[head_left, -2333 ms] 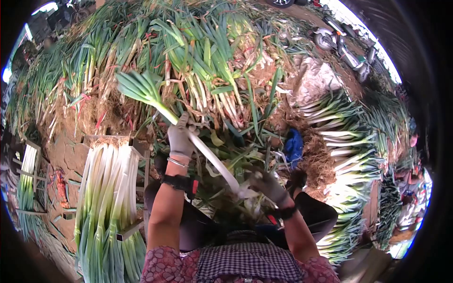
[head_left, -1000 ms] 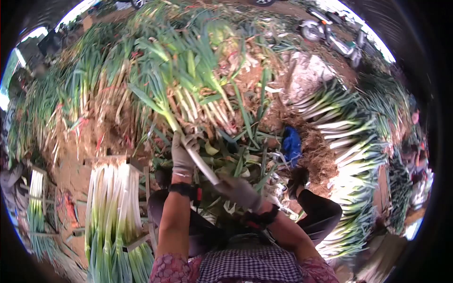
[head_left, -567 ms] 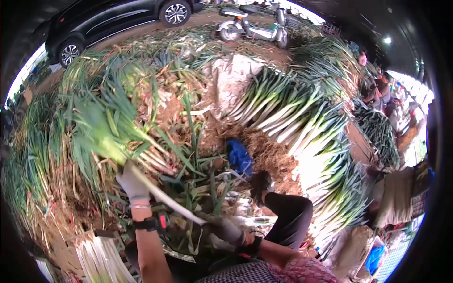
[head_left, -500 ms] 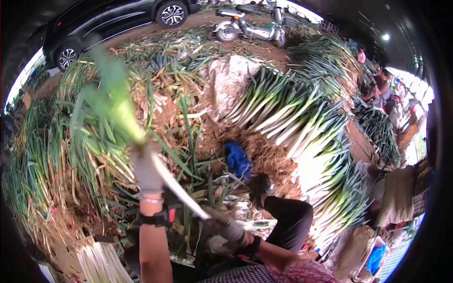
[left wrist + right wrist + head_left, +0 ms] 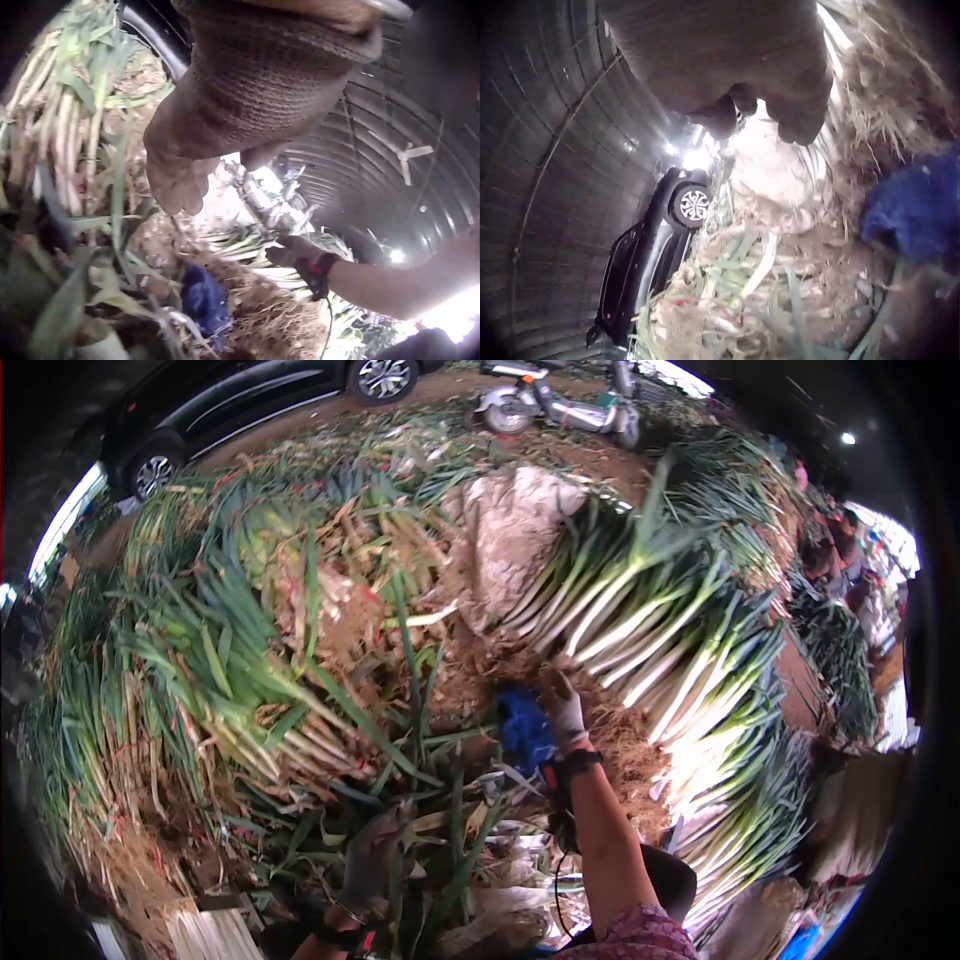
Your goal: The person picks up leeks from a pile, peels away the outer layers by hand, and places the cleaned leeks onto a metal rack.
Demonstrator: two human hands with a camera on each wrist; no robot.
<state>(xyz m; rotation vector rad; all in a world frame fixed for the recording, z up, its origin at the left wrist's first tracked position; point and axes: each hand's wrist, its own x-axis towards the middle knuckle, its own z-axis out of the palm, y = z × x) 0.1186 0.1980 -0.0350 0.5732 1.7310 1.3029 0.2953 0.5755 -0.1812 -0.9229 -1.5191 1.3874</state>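
The left hand [image 5: 375,850] hangs over green leaves [image 5: 480,840], fingers loose and gripping nothing; the right hand [image 5: 565,710] reaches past a blue bundle [image 5: 525,730], its fingers slack and a little apart. One leek [image 5: 608,595], leaves blurred, lies atop the row of leeks [image 5: 735,760]; its root end is just beside the right fingertips

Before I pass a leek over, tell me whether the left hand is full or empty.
Empty: the left wrist view shows the left hand with nothing in its gloved fingers.
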